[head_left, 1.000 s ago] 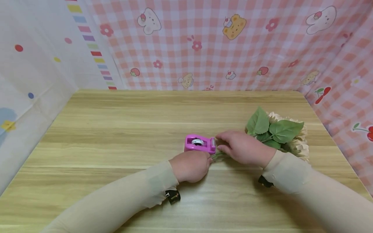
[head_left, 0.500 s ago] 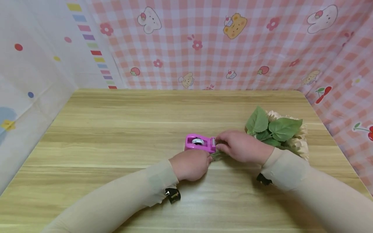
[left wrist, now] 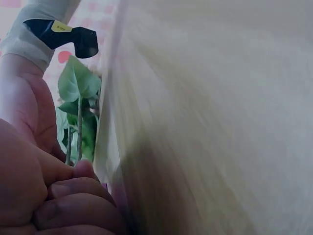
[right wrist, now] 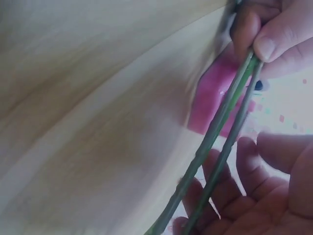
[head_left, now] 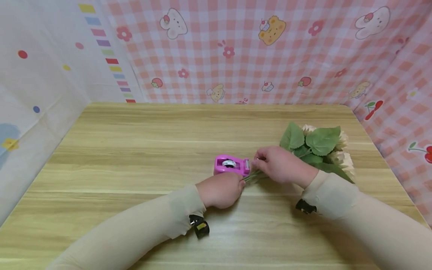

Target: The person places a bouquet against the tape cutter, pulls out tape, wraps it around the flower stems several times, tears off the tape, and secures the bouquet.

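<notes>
Pinching the flower stems [right wrist: 199,154] left-handed [head_left: 221,190], mid-frame.
Bunched already, no wrap visible; pink tape dispenser [head_left: 233,170] just beside. Can't tell if the right hand [head_left: 283,165] pinches anything.

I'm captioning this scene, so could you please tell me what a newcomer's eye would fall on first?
Probably the bright pink tape dispenser near the middle of the table, just beyond the left hand. Next, perhaps, the green leaves and pale flowers at the right, their stems pinched in that hand.
</notes>
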A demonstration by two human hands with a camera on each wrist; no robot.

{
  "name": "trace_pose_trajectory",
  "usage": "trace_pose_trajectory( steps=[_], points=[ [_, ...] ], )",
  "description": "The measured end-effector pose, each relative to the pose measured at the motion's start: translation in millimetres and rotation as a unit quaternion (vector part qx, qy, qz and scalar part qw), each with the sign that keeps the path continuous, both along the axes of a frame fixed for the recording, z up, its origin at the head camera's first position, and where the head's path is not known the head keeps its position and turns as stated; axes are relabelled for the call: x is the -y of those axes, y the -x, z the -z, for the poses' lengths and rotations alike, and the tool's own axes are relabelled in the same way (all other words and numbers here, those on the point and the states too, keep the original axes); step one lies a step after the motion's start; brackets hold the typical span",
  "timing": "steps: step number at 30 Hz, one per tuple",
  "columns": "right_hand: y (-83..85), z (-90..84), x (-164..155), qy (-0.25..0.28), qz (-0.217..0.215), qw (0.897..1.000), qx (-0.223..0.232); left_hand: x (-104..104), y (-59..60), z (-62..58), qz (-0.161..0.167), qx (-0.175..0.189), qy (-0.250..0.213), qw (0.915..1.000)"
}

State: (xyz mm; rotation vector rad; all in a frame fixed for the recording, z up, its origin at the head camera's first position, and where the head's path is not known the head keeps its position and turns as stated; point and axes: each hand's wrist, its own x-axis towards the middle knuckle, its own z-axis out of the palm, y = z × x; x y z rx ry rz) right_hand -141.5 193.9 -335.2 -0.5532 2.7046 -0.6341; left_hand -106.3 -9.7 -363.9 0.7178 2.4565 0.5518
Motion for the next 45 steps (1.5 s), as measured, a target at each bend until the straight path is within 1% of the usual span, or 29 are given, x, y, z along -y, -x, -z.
trace_pose_trajectory(
  steps=[4, 9, 12, 15, 18, 21, 23, 26, 28, 31, 33, 35, 36, 39, 41, 45],
  points=[
    [-2.8, -4.9, 5, 0.002, 0.032, 0.999, -0.017, 1, -0.7, 0.8, -0.03, 0.052, -0.048, 0.997],
    [-9.3, -9.2, 12, -0.004, 0.054, 0.998, -0.037, -1, -4.4, 2.0, -0.077, 0.083, -0.103, 0.9882],
    [-12.9, -9.7, 14, -0.01, 0.06, 0.997, -0.037, -4, -7.4, 2.0, -0.113, 0.105, -0.134, 0.9789],
    [-15.8, -8.8, 14, -0.008, 0.069, 0.997, -0.039, -6, -10.9, 1.4, -0.146, 0.13, -0.164, 0.967],
    [-17.8, -6.0, 13, 0.006, 0.087, 0.996, -0.033, -10, -14.7, 2.0, -0.175, 0.168, -0.201, 0.9488],
    [-20.1, -3.9, 13, 0.024, 0.101, 0.994, -0.022, -13, -18.6, 2.9, -0.2, 0.207, -0.236, 0.9279],
    [-21.4, -2.1, 13, 0.032, 0.106, 0.994, -0.019, -16, -20.4, 3.9, -0.209, 0.227, -0.256, 0.9161],
    [-23.3, -0.6, 14, 0.044, 0.11, 0.993, -0.02, -18, -20.9, 5.1, -0.218, 0.256, -0.275, 0.9008],
    [-23.7, 1.1, 14, 0.054, 0.113, 0.992, -0.022, -19, -19.8, 5.9, -0.225, 0.291, -0.294, 0.882],
    [-24.0, 3.3, 13, 0.075, 0.117, 0.99, -0.02, -20, -17.9, 6.6, -0.239, 0.347, -0.317, 0.8495],
    [-23.8, 5.4, 12, 0.088, 0.119, 0.989, -0.019, -20, -17.2, 7.0, -0.244, 0.377, -0.332, 0.8295],
    [-23.7, 7.1, 11, 0.1, 0.122, 0.987, -0.017, -21, -16.8, 7.6, -0.245, 0.398, -0.341, 0.8157],
    [-23.4, 8.0, 11, 0.102, 0.122, 0.987, -0.019, -21, -16.8, 7.9, -0.244, 0.406, -0.345, 0.8106],
    [-22.9, 10.3, 10, 0.105, 0.128, 0.986, -0.02, -24, -17.3, 9.4, -0.241, 0.422, -0.353, 0.7997],
    [-22.6, 11.5, 10, 0.105, 0.132, 0.985, -0.019, -25, -17.6, 10.6, -0.241, 0.429, -0.353, 0.796],
    [-22.3, 12.9, 10, 0.123, 0.145, 0.982, 0.0, -27, -17.7, 12.9, -0.25, 0.429, -0.353, 0.7929]
  ],
)
